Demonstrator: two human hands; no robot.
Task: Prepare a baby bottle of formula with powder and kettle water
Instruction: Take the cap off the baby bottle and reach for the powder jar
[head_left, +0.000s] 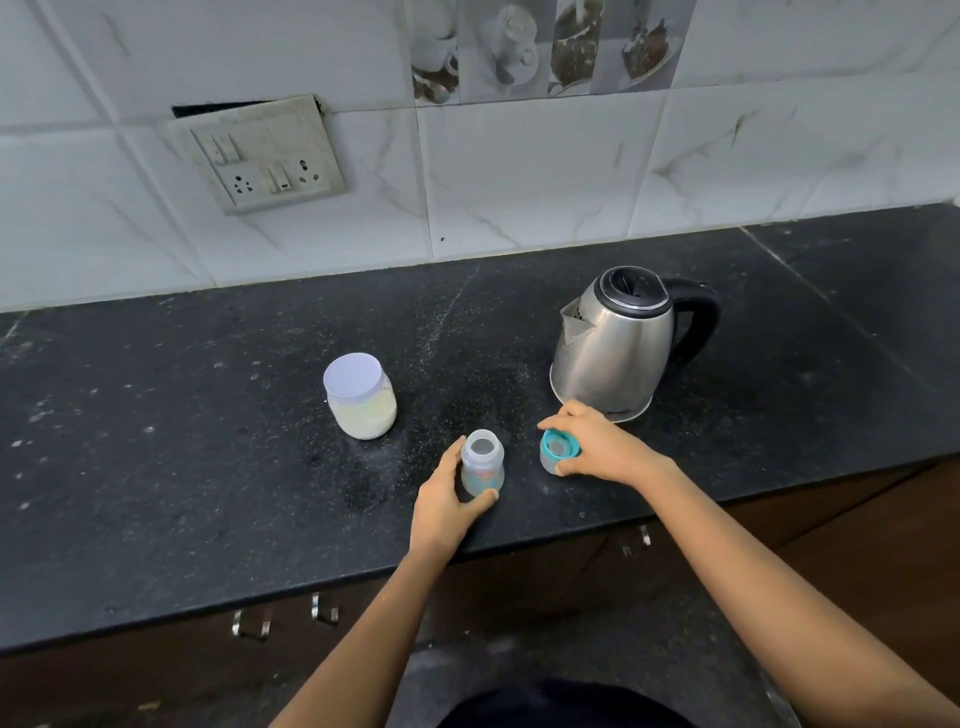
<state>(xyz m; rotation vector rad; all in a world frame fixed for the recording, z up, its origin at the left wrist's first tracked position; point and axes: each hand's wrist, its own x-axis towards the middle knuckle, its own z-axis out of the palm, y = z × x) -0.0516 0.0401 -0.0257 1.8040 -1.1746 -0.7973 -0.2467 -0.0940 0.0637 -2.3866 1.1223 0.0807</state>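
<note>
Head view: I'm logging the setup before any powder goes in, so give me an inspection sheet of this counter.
Surface: black speckled countertop, with pale specks scattered on it.
Job's things: open baby bottle upright; teal-ringed bottle top beside it on the counter; powder jar with its lid on; steel kettle with its lid shut, no base seen under it.
Clutter: nothing seen.
Hands: left hand wraps the bottle; right hand has its fingers around the bottle top.
Cables: nothing seen.
Surroundings: tiled wall with a switch-and-socket plate, nothing plugged in; cabinet handles below the counter edge.
</note>
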